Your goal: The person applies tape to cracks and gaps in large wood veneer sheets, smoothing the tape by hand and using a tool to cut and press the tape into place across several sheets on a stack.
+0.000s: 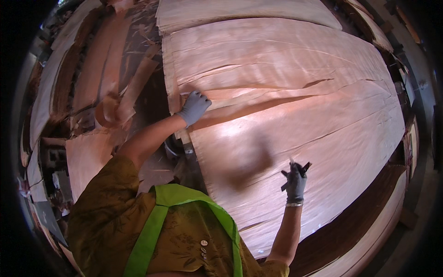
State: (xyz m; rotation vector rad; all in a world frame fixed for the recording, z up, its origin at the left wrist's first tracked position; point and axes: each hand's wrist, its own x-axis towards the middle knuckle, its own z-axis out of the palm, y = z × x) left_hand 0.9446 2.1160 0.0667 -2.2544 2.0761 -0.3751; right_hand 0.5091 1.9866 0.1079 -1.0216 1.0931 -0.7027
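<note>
A large stack of wood veneer sheets (311,114) lies before me, its top sheet split and rippled. My left hand (196,105), in a pale grey glove, has its fingers closed at a raised strip of veneer (228,94) near the stack's left edge. Lower right, over the sheet, my gloved right hand (296,181) is closed around a small dark tool (304,167), whose kind I cannot tell; dark points stick out on both sides of the fist. Whether the left fingers pinch the veneer or only press on it is hard to see.
Another veneer stack (242,10) stands beyond this one. At left, loose veneer strips (138,83) and scraps lie on the floor, with a curled piece (107,110) among them. More stacked sheets (349,239) stand at the lower right, and others (48,90) at the far left.
</note>
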